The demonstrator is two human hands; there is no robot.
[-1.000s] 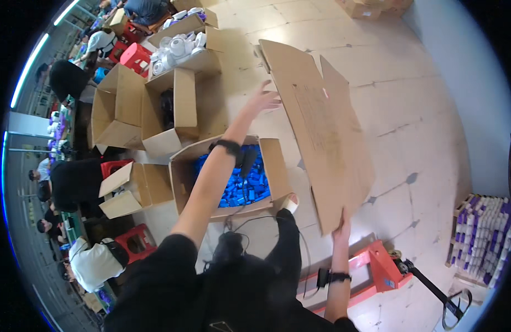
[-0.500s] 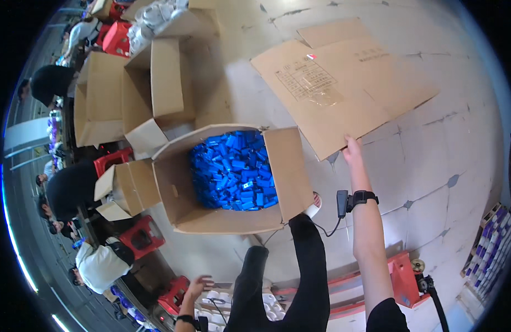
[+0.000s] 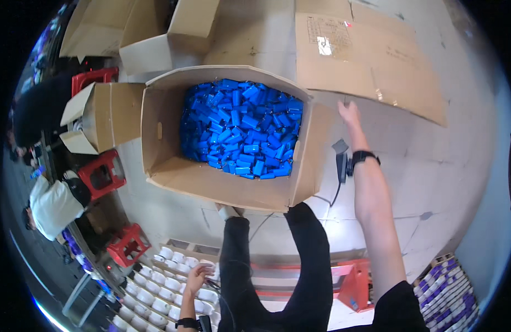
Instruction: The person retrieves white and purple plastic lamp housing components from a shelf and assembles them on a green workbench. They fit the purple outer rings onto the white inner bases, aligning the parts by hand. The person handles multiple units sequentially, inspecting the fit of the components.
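Sheet (image 3: 388,72) noted beyond and right of the box (image 3: 211,185). Its near edge was met by the right hand (image 3: 350,113); whether it was pinched could not be told, fingertips being small. Left hand (image 3: 199,276) was held empty, fingers loosely spread, on the box's near side. Step judged: sheet being positioned; edge control called for next.
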